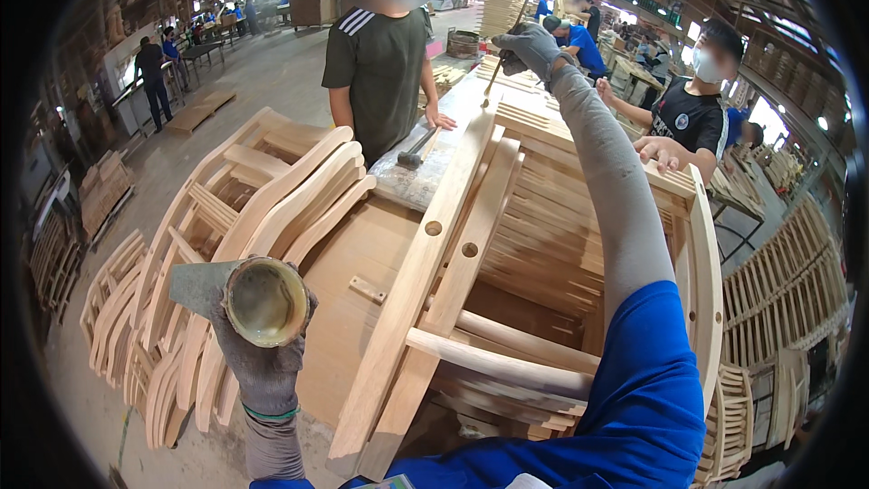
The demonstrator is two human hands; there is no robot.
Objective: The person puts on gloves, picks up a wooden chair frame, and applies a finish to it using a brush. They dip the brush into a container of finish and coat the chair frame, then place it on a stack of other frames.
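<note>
My left hand (258, 364), in a grey glove, is closed around a round cup (237, 310) at the lower left. Pale yellowish, glue-like liquid (272, 303) lies inside it, and a flat grey-green piece (192, 282) sticks out beside it. Stretched far forward, my gloved right hand (532, 50) grips a thin brush-like stick (492, 83). Its lower tip meets the far end of a long wooden rail (398, 344). That rail has a round hole near its middle, and a second holed rail (457, 285) runs alongside. Both lie on stacked slatted wooden frames (543, 235).
Curved wooden frames (262, 190) are stacked at the left. A hammer (415, 156) lies on the worktable (398, 183) by a standing person (385, 81). At the right, another person (692, 113) rests a hand on the frames. A small wooden block (367, 289) lies left of the rails.
</note>
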